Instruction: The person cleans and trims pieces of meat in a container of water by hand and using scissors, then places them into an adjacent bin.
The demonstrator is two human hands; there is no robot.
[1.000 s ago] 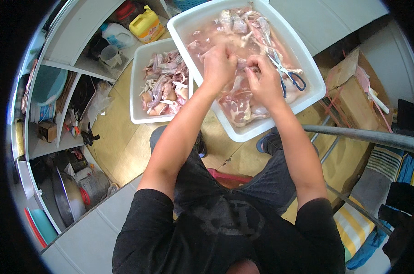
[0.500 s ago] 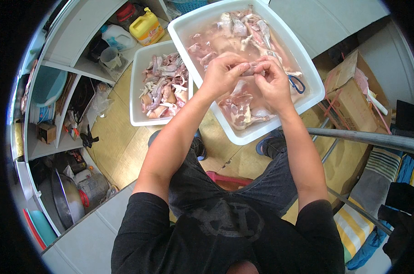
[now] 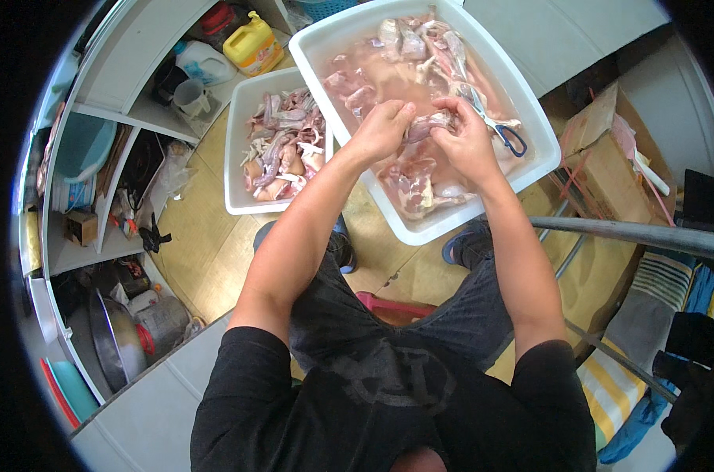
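Note:
A large white tub of cloudy pinkish water holds raw poultry pieces. Over it, my right hand grips a reddish piece of poultry between thumb and fingers. To its left is my left hand, thumb and fingers drawn together; whatever they pinch, if anything, is too small to make out. Blue-handled scissors lie in the tub on the right, beside my right hand, blades partly among the meat. A smaller white tub on the left contains cut poultry pieces, apparently necks and feet among them.
On the left, open shelves hold a yellow jug, a clear measuring jug and a metal basin. A cardboard box stands at the right, near a metal bar. A pink-red stool shows between my legs.
My hands have parted: the left has drawn back left and off the piece, which stays in my right hand. More of the scissors shows now.

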